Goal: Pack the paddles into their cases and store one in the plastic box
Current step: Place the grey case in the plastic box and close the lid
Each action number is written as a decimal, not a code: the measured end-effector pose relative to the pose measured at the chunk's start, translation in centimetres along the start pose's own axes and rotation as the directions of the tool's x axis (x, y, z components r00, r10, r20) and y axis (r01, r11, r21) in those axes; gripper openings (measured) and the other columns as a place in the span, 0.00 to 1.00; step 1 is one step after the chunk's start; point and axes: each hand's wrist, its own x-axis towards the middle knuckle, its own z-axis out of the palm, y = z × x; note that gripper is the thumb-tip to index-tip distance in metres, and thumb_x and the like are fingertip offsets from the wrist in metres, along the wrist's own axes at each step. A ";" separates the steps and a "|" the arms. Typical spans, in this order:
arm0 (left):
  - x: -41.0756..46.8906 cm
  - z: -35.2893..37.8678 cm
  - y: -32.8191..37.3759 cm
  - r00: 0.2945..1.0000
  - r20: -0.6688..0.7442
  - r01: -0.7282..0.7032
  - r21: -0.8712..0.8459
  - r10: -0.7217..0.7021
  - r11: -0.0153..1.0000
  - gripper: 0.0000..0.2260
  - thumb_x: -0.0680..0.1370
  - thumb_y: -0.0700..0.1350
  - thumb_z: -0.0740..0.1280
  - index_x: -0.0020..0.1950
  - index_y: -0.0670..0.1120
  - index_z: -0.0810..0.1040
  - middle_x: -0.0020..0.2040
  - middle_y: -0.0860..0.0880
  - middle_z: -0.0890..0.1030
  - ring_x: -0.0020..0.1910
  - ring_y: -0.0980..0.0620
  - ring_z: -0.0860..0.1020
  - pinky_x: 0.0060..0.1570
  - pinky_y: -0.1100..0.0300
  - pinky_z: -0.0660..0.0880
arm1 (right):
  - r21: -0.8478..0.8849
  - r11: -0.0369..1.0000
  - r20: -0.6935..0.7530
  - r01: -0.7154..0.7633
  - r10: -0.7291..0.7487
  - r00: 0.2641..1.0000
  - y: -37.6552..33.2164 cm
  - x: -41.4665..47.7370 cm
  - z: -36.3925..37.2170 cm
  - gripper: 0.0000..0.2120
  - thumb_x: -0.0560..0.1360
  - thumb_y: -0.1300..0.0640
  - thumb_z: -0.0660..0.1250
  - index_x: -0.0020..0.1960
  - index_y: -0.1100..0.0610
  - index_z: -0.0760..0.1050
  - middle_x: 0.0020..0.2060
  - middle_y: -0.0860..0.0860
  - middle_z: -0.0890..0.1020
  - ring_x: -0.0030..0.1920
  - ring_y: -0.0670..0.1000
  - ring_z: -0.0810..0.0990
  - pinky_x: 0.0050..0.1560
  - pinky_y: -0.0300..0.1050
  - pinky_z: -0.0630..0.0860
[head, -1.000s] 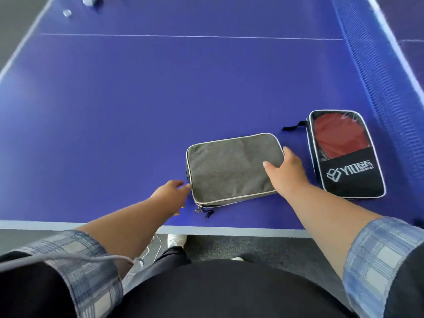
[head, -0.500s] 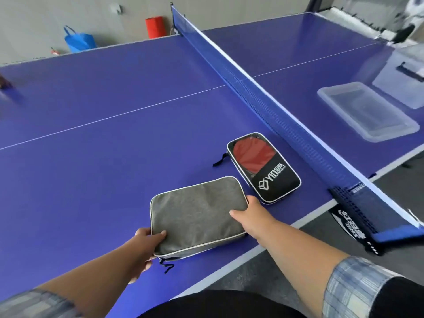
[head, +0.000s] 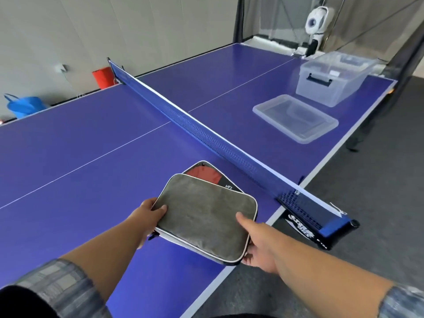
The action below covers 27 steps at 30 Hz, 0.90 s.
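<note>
Both hands on the grey zip case (head: 204, 216), one at each end. Left hand (head: 146, 218) grasps the left short edge: thumb (head: 160, 208) on the top face, fingers under it and hidden. Right hand (head: 258, 245) grasps the near right corner the same way, thumb (head: 243, 220) flat on top, fingers curled below the rim.

Grey case is off the table (head: 91, 145), tilted, far edge higher than the near one. Its near right corner overhangs the table's side edge. Zipper side faces the person, and a small dark pull tab (head: 152, 236) shows by the left wrist.

Black paddle case (head: 226, 182) lies flat on the table behind the grey one, mostly covered by it in this view. A red paddle face (head: 203, 174) shows through its window. Can't tell whether the two cases touch. It sits just beside the net (head: 206, 134), on the near side.

Clear plastic box (head: 332, 83) is across the net, well away from both cases, near the far right table edge, with a black latch (head: 320, 79) on the side facing us. Contents too blurred to name. Clear plastic lid (head: 296, 119) lies flat on the table just beside the box, between box and net.

Net clamp (head: 305, 228) sits at the table's side edge, right of the right hand. White ball machine (head: 317, 19) at the far end. Red container (head: 103, 76) and blue bag (head: 25, 105) are on the floor by the wall.
</note>
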 end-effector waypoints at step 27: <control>23.7 6.8 7.9 0.977 0.208 -0.064 0.490 -0.046 0.869 0.34 0.64 0.76 0.62 0.59 0.54 0.70 0.50 0.52 0.75 0.53 0.46 0.73 0.52 0.49 0.69 | 0.310 0.950 -0.393 -0.039 0.166 0.905 -3.1 13.1 4.4 0.27 0.68 0.41 0.77 0.59 0.56 0.74 0.54 0.52 0.81 0.55 0.55 0.80 0.63 0.55 0.77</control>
